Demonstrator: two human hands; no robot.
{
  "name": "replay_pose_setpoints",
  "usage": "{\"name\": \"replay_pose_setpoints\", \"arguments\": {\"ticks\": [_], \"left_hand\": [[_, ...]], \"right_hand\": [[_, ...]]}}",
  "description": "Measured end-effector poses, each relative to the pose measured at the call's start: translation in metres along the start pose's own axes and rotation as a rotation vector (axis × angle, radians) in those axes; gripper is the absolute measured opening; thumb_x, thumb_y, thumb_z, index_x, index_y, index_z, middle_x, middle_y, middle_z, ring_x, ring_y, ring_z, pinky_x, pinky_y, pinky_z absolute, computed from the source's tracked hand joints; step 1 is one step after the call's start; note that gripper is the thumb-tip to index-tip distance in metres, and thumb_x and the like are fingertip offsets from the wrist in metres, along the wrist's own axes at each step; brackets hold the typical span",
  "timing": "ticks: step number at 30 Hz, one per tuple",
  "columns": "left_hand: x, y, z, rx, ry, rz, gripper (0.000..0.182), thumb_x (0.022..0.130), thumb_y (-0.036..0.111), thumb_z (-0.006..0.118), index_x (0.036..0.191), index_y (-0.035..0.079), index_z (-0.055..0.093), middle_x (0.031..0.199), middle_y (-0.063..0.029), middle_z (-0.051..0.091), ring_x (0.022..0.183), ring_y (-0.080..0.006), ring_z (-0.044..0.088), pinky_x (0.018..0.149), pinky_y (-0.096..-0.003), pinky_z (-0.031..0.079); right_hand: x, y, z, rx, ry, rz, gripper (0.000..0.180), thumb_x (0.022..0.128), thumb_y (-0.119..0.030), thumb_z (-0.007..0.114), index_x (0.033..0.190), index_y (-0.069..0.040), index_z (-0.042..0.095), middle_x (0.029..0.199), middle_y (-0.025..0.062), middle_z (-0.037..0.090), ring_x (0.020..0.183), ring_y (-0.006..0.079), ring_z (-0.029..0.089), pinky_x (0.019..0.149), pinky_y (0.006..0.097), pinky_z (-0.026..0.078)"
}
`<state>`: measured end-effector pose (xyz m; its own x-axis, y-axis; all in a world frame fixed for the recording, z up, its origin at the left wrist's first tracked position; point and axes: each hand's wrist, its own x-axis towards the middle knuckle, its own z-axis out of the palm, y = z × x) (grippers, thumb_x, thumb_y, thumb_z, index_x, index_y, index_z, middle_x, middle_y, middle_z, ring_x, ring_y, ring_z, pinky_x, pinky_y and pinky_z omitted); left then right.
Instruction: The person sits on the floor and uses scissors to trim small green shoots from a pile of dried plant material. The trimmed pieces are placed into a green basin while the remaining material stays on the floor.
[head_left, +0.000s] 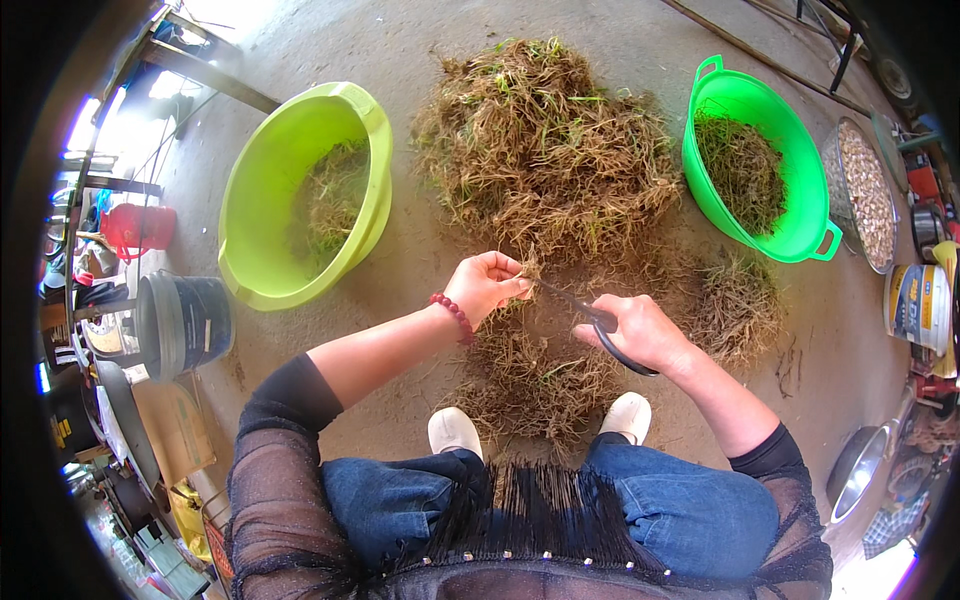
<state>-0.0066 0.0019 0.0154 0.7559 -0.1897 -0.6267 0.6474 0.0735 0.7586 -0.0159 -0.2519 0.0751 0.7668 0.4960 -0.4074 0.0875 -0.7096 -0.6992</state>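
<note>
Between the thumb and fingers of my left hand (486, 285) is a small rooted plant (531, 268), dry and brown. My right hand (641, 330) grips a pair of scissors (600, 319) with dark handles. Their blades point left and reach the plant at my left fingertips. Beyond both hands rises a large heap of rooted plants (547, 150), brown with some green blades. Below my hands, between my shoes, lies a looser pile of brown roots and stems (540, 382). Another small root pile (735, 307) is right of my right hand.
A yellow-green plastic tub (259, 202) at left and a bright green handled basin (806, 172) at right each hold green trimmings. Behind the basin stands a container of pale pieces (868, 191). A dark bucket (184, 322) is far left, a metal basin (859, 472) lower right.
</note>
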Motion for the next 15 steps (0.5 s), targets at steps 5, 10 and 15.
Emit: {"name": "replay_pose_setpoints", "arguments": {"ticks": [5, 10, 15], "left_hand": [[0.0025, -0.0019, -0.0044, -0.015, -0.079, 0.000, 0.017, 0.086, 0.000, 0.068, 0.098, 0.001, 0.056, 0.082, -0.0096, 0.068, 0.061, -0.0080, 0.057, 0.052, -0.0183, 0.041], [0.0029, -0.0016, -0.0034, -0.047, -0.113, -0.067, 0.018, 0.087, 0.002, 0.068, 0.101, 0.002, 0.055, 0.085, -0.0097, 0.069, 0.067, -0.0094, 0.060, 0.055, -0.0197, 0.044], [-0.0007, 0.0045, -0.0023, -0.165, -0.113, -0.125, 0.015, 0.091, 0.007, 0.064, 0.104, 0.005, 0.055, 0.096, -0.0069, 0.067, 0.090, -0.0164, 0.067, 0.069, -0.0256, 0.053]], "right_hand": [[-0.0012, 0.0021, 0.0038, -0.069, 0.019, -0.009, 0.041, 0.084, -0.045, 0.067, 0.084, -0.005, 0.065, 0.067, 0.0168, 0.065, 0.066, 0.0345, 0.067, 0.062, 0.0433, 0.053], [-0.0028, 0.0045, 0.0070, -0.121, 0.049, -0.009, 0.040, 0.085, -0.048, 0.064, 0.085, -0.007, 0.066, 0.068, 0.0171, 0.066, 0.068, 0.0364, 0.067, 0.062, 0.0458, 0.054], [-0.0034, 0.0052, 0.0049, -0.193, 0.077, -0.004, 0.039, 0.086, -0.048, 0.062, 0.085, -0.009, 0.065, 0.068, 0.0168, 0.066, 0.068, 0.0374, 0.067, 0.061, 0.0466, 0.054]]}}
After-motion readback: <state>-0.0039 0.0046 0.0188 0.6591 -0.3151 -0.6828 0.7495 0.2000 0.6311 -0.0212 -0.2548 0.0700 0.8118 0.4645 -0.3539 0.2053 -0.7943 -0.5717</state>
